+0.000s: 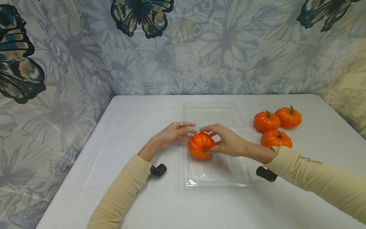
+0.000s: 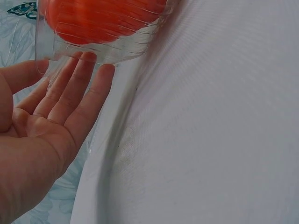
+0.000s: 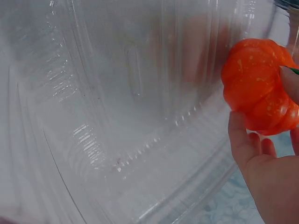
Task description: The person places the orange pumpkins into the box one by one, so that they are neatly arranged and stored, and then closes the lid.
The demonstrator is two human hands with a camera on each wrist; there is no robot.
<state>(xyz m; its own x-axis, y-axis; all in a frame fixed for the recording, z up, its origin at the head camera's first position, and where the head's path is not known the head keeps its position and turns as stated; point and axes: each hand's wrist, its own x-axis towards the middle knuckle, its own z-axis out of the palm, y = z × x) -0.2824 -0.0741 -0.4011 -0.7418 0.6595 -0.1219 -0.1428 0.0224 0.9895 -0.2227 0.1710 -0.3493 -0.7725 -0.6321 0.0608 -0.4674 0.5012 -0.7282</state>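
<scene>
An orange toy pumpkin (image 1: 199,144) with a green stem is held by my right hand (image 1: 231,141), over the left part of a clear plastic container (image 1: 217,179). In the right wrist view, thumb and fingers grip the pumpkin (image 3: 254,84) from opposite sides. The container's clear lid (image 1: 211,116) lies folded back behind it. My left hand (image 1: 171,133) is at the container's left side, its fingers extended. From the left wrist, the left hand's fingertips (image 2: 106,70) are right at the clear wall, with the pumpkin (image 2: 98,16) showing through it.
Three more orange pumpkins stand grouped at the right: one in front (image 1: 274,139), one at the left (image 1: 266,122) and one at the back (image 1: 289,118). They rest on a white-covered table (image 1: 137,203). Behind it hangs floral fabric (image 1: 223,57).
</scene>
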